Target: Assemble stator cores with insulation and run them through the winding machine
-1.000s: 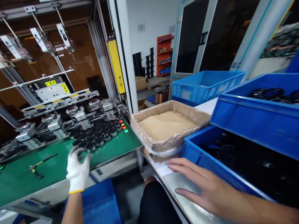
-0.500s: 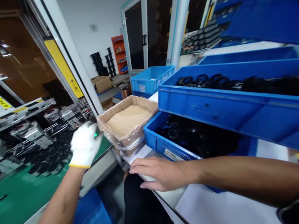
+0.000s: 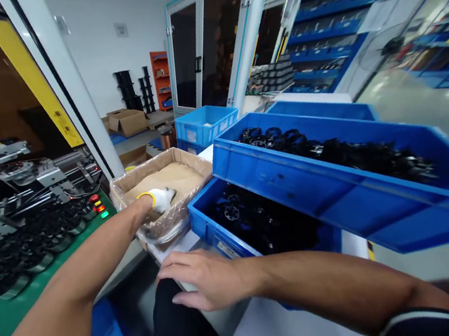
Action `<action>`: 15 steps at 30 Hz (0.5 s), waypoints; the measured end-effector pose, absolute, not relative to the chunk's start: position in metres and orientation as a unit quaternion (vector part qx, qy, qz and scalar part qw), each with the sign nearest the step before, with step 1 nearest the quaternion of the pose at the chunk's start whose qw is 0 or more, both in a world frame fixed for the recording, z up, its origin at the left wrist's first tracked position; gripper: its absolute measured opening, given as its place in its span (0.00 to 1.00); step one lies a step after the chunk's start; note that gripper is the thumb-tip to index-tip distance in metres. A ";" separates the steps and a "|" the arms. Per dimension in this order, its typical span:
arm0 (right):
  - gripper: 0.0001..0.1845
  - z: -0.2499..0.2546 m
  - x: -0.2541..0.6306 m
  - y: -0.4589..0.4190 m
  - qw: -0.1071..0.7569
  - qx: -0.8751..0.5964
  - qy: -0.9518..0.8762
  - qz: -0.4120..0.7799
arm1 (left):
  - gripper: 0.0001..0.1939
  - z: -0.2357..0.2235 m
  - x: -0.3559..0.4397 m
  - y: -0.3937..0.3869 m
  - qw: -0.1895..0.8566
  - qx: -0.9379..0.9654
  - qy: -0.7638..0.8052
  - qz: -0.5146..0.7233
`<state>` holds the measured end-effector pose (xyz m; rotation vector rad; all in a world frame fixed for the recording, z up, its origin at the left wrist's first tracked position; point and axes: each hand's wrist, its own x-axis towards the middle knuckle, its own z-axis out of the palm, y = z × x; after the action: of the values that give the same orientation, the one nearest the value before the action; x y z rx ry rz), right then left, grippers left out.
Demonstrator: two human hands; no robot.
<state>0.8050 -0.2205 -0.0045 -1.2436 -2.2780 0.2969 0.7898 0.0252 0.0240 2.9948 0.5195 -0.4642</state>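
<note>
My left hand (image 3: pixel 163 199), in a white glove with a yellow cuff and dark fingertips, reaches inside a plastic-lined cardboard box (image 3: pixel 195 163). It is low against the tan contents (image 3: pixel 168 177), whose kind I cannot make out. The fingers point down and away, partly hidden, so their grip does not show. My bare right hand (image 3: pixel 205 279) lies palm down at the table edge by my knee, fingers stretched out and holding nothing. Just beyond it stands a blue bin (image 3: pixel 228 244) with black parts (image 3: pixel 272 222).
A larger blue bin (image 3: pixel 317 189) of black ring-shaped parts overhangs the lower one. Left of the box, black and metal parts (image 3: pixel 42 250) line a green work surface (image 3: pixel 53 276) beside a machine (image 3: pixel 45 176). A light-blue crate (image 3: pixel 206 121) stands behind the box.
My left hand has moved from above the green surface into the cardboard box. The view has turned right. My right hand stays at the table edge, fingers still stretched.
</note>
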 end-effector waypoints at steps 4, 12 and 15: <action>0.25 -0.008 0.802 -0.218 0.257 -0.459 -0.840 0.129 | 0.32 0.017 0.798 0.026 0.016 0.966 0.182 -0.183; 0.23 0.001 0.809 -0.219 0.254 -0.482 -0.823 0.160 | 0.21 0.027 0.802 0.013 0.023 0.968 0.194 -0.159; 0.24 0.003 0.811 -0.220 0.256 -0.495 -0.815 0.159 | 0.20 0.033 0.797 0.009 0.032 0.976 0.193 -0.096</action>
<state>0.8115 -0.2202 0.0027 -1.3428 -2.2132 0.4313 0.7967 0.0092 0.0331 3.0059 0.5932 -0.2948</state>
